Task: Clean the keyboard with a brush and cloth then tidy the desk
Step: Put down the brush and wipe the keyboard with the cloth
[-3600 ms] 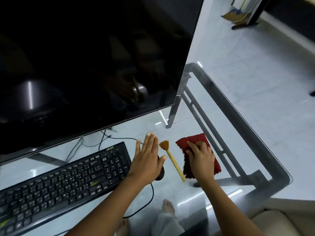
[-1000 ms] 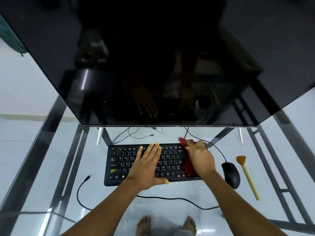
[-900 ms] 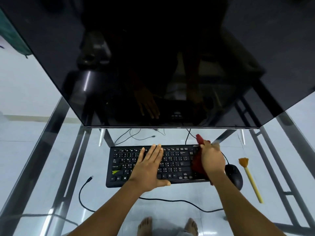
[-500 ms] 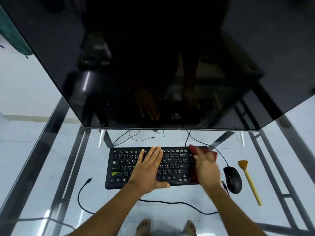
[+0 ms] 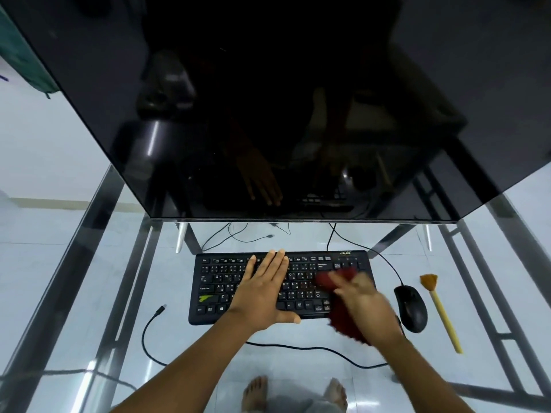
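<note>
Two hands on a black keyboard, the right one over a red cloth.

On the glass desk (image 5: 477, 299), below the dark monitor (image 5: 283, 99), the keyboard (image 5: 220, 281) lies square to the person. The left hand (image 5: 262, 293) lies flat on its middle keys, fingers straight and close together, thumb out along the near edge, holding nothing. To its right the red cloth (image 5: 343, 318) covers the keyboard's right end, one part showing past the fingertips and the rest spilling over the near edge under the wrist. The right hand (image 5: 363, 302) sits on top of the cloth, touching it, but it is blurred, so I cannot tell whether its fingers curl round the cloth or press it flat. A black mouse (image 5: 411, 308) lies just beside the keyboard, and the brush (image 5: 441, 311) lies further right, bristles pointing away, clear of both hands.
</note>
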Demonstrator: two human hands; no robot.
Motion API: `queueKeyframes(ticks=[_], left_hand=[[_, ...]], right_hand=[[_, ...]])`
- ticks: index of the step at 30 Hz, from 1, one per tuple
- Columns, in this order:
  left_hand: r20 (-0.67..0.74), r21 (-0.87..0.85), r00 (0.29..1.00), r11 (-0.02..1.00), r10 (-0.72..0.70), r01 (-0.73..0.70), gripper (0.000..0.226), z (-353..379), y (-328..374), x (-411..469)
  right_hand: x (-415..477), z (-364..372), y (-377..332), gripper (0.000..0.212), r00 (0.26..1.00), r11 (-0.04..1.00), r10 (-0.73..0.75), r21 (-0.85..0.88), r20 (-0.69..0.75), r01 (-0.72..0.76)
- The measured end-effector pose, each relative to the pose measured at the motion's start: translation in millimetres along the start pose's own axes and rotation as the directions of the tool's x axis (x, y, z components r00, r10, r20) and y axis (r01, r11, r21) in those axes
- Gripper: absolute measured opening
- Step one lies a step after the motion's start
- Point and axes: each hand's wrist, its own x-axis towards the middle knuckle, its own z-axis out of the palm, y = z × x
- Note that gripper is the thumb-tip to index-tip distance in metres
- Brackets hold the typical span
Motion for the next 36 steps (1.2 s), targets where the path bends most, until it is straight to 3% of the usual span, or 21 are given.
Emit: queueKeyframes(ticks=[2, 3, 6, 8, 9, 11, 12, 14, 16, 17, 19, 21, 22, 24, 27, 28, 32, 33, 36], left_hand=[[0.002, 0.003, 1.0, 1.0, -0.004, 0.004, 0.123, 0.0, 0.4, 0.0], [-0.001, 0.006, 1.0, 1.0, -0.008, 0.008, 0.123, 0.5, 0.3, -0.4], [-0.015, 0.005, 1.0, 1.0, -0.015, 0.015, 0.124, 0.7, 0.2, -0.4], [-0.016, -0.008, 1.0, 1.0, -0.013, 0.013, 0.123, -0.3, 0.9, 0.4], [-0.016, -0.012, 1.0, 1.0, -0.012, 0.011, 0.123, -0.5, 1.1, 0.6], [-0.016, -0.009, 1.0, 1.0, -0.009, 0.009, 0.123, -0.3, 1.5, 0.5], [-0.017, -0.003, 1.0, 1.0, -0.009, 0.009, 0.123, 0.3, 1.5, 0.0], [-0.025, 0.001, 1.0, 1.0, -0.011, 0.011, 0.123, 1.5, 0.5, -1.1], [-0.025, -0.007, 1.0, 1.0, -0.012, 0.011, 0.123, 1.3, -0.4, -1.5], [-0.023, -0.009, 1.0, 1.0, -0.011, 0.011, 0.123, 0.9, -0.4, -1.2], [-0.016, -0.005, 1.0, 1.0, -0.005, 0.005, 0.123, 0.3, 0.0, -0.5], [-0.016, 0.0, 1.0, 1.0, 0.001, -0.001, 0.123, 0.9, -0.5, -0.5], [-0.019, -0.001, 1.0, 1.0, 0.003, -0.003, 0.123, 1.5, -0.7, -0.8], [-0.026, -0.001, 1.0, 1.0, 0.002, -0.002, 0.123, 2.7, -1.7, -1.0], [-0.032, -0.001, 0.999, 1.0, 0.003, -0.003, 0.123, 2.2, -1.0, -0.4], [-0.027, 0.002, 1.0, 1.0, 0.006, -0.006, 0.123, 1.3, -0.4, -0.1], [-0.022, 0.018, 1.0, 1.0, 0.008, -0.007, 0.123, 2.1, -1.0, -0.4], [-0.026, 0.016, 1.0, 1.0, 0.007, -0.006, 0.123, 2.6, -1.4, -0.7], [-0.033, 0.006, 0.999, 1.0, 0.0, 0.0, 0.124, 3.7, -2.4, -0.3]], right_hand=[[5.4, -5.5, 14.6, 0.039, 0.964, 0.977, 0.214, 0.018, -0.157, -0.213], [4.2, -1.4, 10.9, 0.037, 0.961, 0.972, 0.235, 0.054, -0.145, -0.229], [-17.1, 15.9, -21.4, 0.032, 0.996, 0.996, -0.086, 0.024, 0.014, 0.085], [-22.0, 15.4, -12.3, 0.035, 0.993, 0.993, -0.117, -0.016, -0.012, 0.117], [-17.9, 8.9, -3.6, 0.036, 0.999, 1.0, 0.014, 0.011, -0.049, -0.013], [-11.3, 3.0, 5.3, 0.033, 0.94, 0.956, 0.291, 0.081, -0.176, -0.281], [-10.0, 10.2, 5.9, 0.03, 0.928, 0.95, 0.311, 0.072, -0.207, -0.303], [-15.7, 19.1, -21.4, 0.022, 0.965, 0.974, 0.22, 0.083, -0.143, -0.21], [-24.6, 29.9, -34.7, 0.035, 0.992, 0.991, -0.128, -0.027, 0.01, 0.128], [-21.5, 26.3, -28.0, 0.042, 0.99, 0.988, -0.142, -0.065, 0.011, 0.143], [-4.0, 11.7, -2.6, 0.04, 0.995, 0.995, 0.089, -0.047, -0.038, -0.09], [14.2, 0.6, 14.3, 0.037, 0.92, 0.941, 0.327, -0.013, -0.218, -0.338], [17.7, 4.9, 15.3, 0.038, 0.898, 0.924, 0.367, -0.019, -0.243, -0.383], [19.4, 13.1, -9.4, 0.037, 0.953, 0.968, 0.243, -0.012, -0.181, -0.249], [14.2, 21.9, -21.3, 0.036, 0.994, 0.991, -0.108, -0.079, -0.016, 0.107], [23.9, 14.1, -11.4, 0.035, 0.994, 0.99, -0.108, -0.093, -0.019, 0.106], [51.7, -4.4, 6.9, 0.034, 0.943, 0.953, 0.301, 0.005, -0.145, -0.303], [51.1, -0.1, -7.7, 0.036, 0.954, 0.958, 0.277, -0.043, -0.119, -0.283], [32.5, 26.4, -41.2, 0.041, 0.994, 0.983, -0.11, -0.15, -0.011, 0.107]])
